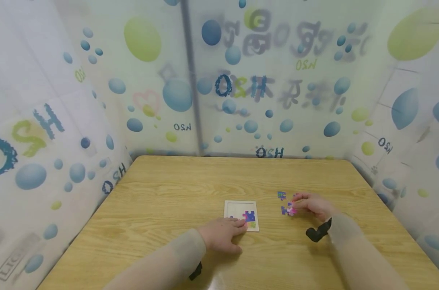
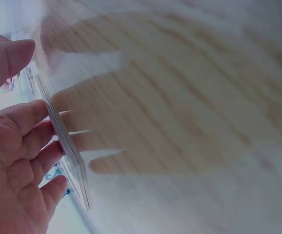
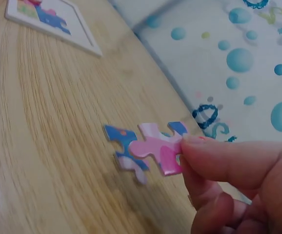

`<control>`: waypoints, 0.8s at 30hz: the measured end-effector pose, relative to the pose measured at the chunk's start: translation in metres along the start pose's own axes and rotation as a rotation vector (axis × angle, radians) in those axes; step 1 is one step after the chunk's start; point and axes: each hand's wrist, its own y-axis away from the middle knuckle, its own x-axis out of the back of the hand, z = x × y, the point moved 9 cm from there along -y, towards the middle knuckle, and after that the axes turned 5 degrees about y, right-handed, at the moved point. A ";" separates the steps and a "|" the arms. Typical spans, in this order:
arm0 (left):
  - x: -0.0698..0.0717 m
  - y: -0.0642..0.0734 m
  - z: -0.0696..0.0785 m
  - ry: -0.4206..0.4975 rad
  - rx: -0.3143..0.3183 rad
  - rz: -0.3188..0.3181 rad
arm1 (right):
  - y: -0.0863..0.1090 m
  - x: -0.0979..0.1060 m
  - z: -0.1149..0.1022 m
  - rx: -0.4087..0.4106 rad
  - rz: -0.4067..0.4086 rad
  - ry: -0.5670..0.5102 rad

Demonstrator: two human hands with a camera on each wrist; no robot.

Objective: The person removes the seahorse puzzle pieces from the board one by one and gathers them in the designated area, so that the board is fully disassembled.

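Observation:
A white puzzle tray point(image 1: 257, 225) lies flat on the table, with some joined pieces point(image 1: 250, 216) in its near right part. My left hand point(image 1: 221, 234) rests at the tray's near edge, its fingers reaching over the frame and covering the lower left. To the right of the tray, my right hand point(image 1: 316, 206) pinches a pink puzzle piece point(image 3: 161, 150) between thumb and fingers. In the right wrist view a blue puzzle piece point(image 3: 120, 135) shows just behind the pink one, partly overlapped by it.
Another loose puzzle piece point(image 1: 281, 195) lies farther back, left of the right hand. A small bit of one more piece point(image 1: 295, 195) shows behind the fingers. Patterned curtains point(image 1: 150, 137) with blue and green drops close in the wooden table point(image 1: 176, 181) at the back and sides.

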 end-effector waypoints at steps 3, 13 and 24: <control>0.000 0.000 0.001 -0.001 -0.004 0.002 | 0.002 0.005 0.005 -0.004 -0.004 0.020; 0.000 -0.001 -0.001 -0.005 -0.011 0.002 | 0.008 0.019 0.019 -0.064 0.025 0.001; -0.002 -0.002 -0.003 0.016 0.004 -0.014 | 0.009 0.031 0.015 -0.055 0.116 0.290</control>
